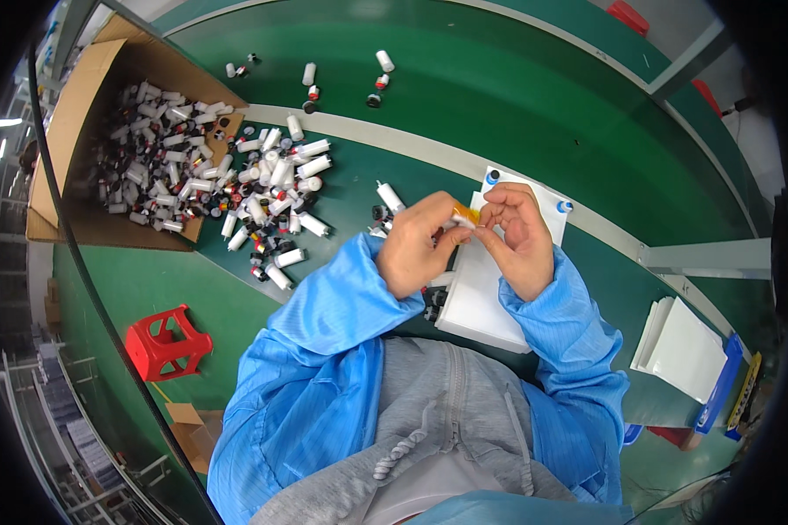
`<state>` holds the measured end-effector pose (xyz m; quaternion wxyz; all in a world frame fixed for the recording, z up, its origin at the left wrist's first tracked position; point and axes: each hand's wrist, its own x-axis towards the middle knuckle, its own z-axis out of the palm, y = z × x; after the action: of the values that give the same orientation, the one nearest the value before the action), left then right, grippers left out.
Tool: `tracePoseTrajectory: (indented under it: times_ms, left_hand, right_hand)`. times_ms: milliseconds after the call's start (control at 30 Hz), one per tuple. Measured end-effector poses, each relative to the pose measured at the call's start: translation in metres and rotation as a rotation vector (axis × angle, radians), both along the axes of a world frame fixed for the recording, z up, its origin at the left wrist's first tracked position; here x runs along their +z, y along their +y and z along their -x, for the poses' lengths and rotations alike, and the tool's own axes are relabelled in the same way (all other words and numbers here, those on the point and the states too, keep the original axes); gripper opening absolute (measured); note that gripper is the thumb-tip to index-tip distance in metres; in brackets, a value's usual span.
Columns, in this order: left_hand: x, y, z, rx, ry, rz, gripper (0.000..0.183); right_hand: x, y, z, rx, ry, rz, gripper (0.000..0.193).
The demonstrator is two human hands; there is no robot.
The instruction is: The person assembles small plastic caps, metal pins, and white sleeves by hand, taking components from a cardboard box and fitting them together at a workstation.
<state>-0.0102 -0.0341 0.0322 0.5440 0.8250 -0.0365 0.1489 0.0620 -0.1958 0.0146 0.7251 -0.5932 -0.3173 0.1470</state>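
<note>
Between my two hands is a small white piece with an orange, see-through part (466, 214); my fingers hide much of it. My left hand (416, 247) pinches it from the left. On the other side, the thumb and fingertips of my right hand (521, 241) close on its edge, with the other fingers curled loosely. Both hands are above a white stack of sheets (486, 302). Beside my left hand lie a white cylinder with a thin tip (390, 197) and small black parts (380, 213). Further black pieces (435, 304) lie at the stack's left edge.
A tipped cardboard box (74, 131) spills white cylinders and small caps (280, 171) onto the green table at left. Several cylinders (309, 73) stand apart at the back. Two blue-capped pieces (565, 206) rest by a white sheet. White papers (683, 346) lie right; a red stool (168, 341) stands left.
</note>
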Motion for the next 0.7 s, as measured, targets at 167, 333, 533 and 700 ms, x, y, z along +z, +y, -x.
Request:
tracePoseTrajectory:
  times_ms: [167, 333, 533, 700]
  left_hand:
    - [-0.008, -0.002, 0.015, 0.07, -0.055, -0.092, 0.016]
    - [-0.008, 0.015, 0.015, 0.082, 0.06, 0.039, 0.029]
    - [-0.009, 0.086, 0.002, 0.077, -0.001, -0.819, 0.036]
    - [-0.035, 0.083, 0.0, -0.038, 0.009, -0.919, 0.025]
  right_hand:
    - [0.001, 0.002, 0.009, -0.182, -0.187, 0.265, 0.04]
    - [0.001, -0.004, -0.004, -0.196, -0.59, 0.437, 0.022]
    - [-0.012, 0.0, -0.009, -0.218, -0.266, 0.475, 0.036]
    - [-0.026, 0.017, 0.006, 0.001, -0.653, 0.736, 0.061]
